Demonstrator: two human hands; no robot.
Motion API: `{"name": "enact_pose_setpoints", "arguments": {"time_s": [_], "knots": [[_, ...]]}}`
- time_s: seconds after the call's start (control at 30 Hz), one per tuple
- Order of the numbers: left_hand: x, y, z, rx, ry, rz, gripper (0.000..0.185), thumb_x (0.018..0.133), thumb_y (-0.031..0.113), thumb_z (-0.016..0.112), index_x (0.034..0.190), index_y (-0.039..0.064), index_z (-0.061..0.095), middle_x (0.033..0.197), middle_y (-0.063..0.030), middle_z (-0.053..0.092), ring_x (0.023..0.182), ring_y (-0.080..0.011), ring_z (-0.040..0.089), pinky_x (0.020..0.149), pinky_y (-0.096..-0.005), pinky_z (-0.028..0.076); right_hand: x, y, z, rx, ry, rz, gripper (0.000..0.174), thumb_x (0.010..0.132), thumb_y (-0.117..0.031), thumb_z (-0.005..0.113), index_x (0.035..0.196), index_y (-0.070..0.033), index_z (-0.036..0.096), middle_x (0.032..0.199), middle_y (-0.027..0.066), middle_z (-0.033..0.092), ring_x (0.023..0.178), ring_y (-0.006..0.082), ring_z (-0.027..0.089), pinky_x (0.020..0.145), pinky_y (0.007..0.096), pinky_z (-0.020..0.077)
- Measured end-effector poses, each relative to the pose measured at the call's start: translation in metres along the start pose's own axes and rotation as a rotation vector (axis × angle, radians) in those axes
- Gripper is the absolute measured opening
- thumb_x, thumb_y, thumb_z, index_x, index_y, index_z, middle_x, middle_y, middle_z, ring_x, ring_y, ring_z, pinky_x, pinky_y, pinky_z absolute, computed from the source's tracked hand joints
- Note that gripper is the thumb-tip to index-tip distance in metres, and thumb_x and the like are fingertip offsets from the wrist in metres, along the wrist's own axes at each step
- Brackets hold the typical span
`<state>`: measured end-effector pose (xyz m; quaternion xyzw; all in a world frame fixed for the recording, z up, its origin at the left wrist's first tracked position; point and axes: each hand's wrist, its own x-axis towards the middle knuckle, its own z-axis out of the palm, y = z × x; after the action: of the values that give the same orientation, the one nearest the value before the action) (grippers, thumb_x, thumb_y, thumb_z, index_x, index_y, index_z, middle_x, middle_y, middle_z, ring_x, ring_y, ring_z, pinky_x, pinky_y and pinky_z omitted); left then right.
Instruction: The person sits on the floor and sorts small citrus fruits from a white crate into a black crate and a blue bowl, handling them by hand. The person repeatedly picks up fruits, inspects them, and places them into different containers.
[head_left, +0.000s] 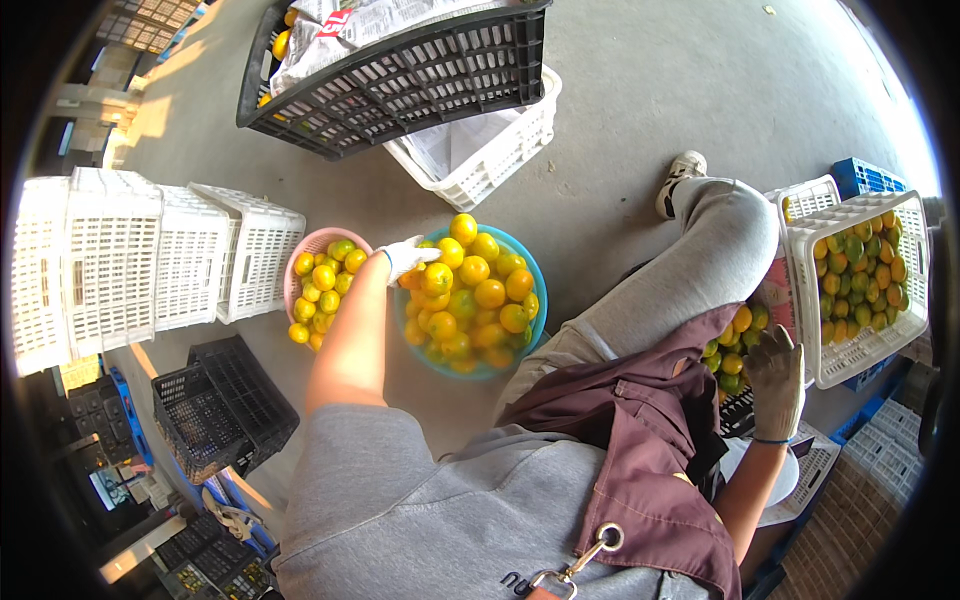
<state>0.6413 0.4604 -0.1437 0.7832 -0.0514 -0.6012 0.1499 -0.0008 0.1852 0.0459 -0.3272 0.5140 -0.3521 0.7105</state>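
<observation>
My left hand, in a white knit glove, is at the left rim of a light blue basin, touching the heaped yellow-orange citrus fruits; whether it grips one cannot be made out. Just left of that hand, a pink plastic basket holds more yellow-green citrus. On the right, my right hand, also gloved, is raised with its fingers extended beside green and orange citrus in a crate partly hidden by the apron. I see no fruit in this hand, though its palm side is only partly visible.
A newspaper-lined black crate overlaps a white crate ahead. White crates stand in a row at left, above black crates. A tilted white crate of citrus is at right. My bent leg lies between the basin and the right-hand crates.
</observation>
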Motion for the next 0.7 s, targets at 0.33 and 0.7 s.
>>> {"name": "enact_pose_setpoints", "arguments": {"time_s": [0.33,0.7], "knots": [[0.039,-0.054,-0.013,-0.556,-0.087,0.044,0.054,0.106,0.049,0.062,0.153,0.022,0.057,0.154,-0.01,0.057,0.14,-0.0316,0.055,0.11,-0.0652,0.046,-0.007,0.0,-0.007,0.023,-0.01,-0.017,0.062,0.111,-0.054,0.053,0.149,-0.006,0.058,0.132,0.011,0.068,0.112,0.0242,0.067,0.1,0.0431,0.0532],[0.031,-0.091,0.0,-0.617,0.153,0.051,0.059,0.103,0.045,0.066,0.156,0.022,0.055,0.157,-0.0091,0.056,0.144,-0.0368,0.05,0.113,-0.0662,0.043,-0.001,-0.002,-0.008,0.029,-0.023,0.014,0.062,0.111,-0.055,0.053,0.15,-0.006,0.058,0.132,0.0105,0.067,0.112,0.024,0.066,0.1,0.0432,0.0526]]}}
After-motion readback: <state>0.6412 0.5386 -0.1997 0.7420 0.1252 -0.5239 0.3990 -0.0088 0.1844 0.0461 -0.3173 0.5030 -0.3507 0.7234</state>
